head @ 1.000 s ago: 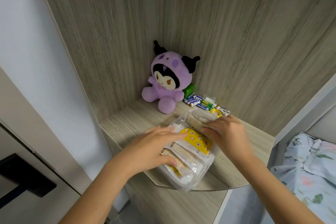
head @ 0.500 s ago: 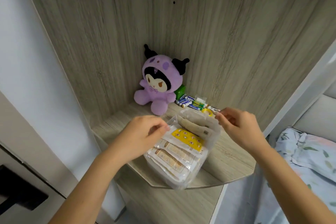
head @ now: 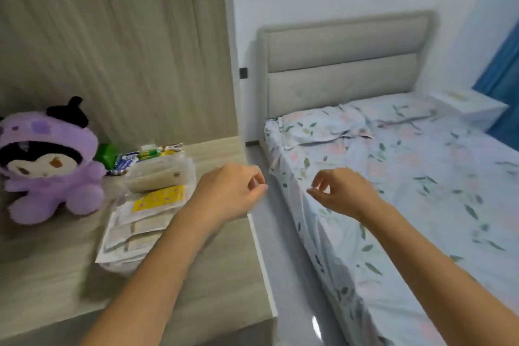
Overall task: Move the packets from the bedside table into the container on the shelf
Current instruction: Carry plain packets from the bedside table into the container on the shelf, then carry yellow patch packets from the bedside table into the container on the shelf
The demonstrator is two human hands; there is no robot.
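A clear plastic container (head: 185, 170) stands on the wooden shelf (head: 219, 275), filled with several packets (head: 140, 222), one with a yellow label (head: 158, 197). My left hand (head: 230, 191) hovers just right of the container, over the shelf's right edge, fingers loosely curled and holding nothing. Further right, my right hand (head: 341, 191) hangs in the air beside the bed with its fingers loosely curled, holding nothing. A white bedside table (head: 469, 102) stands far off beyond the bed; something pale lies on its top, too blurred to identify.
A purple plush toy (head: 47, 160) sits on the shelf at the left, with batteries (head: 134, 157) and a green item (head: 108, 153) behind the container. A bed with floral sheets (head: 407, 177) and a grey headboard (head: 342, 64) fills the right. Blue curtain (head: 502, 78) hangs at far right.
Both hands have come off the container and moved right, away from the shelf. My view has swung right, bringing the bed and the bedside table into sight.
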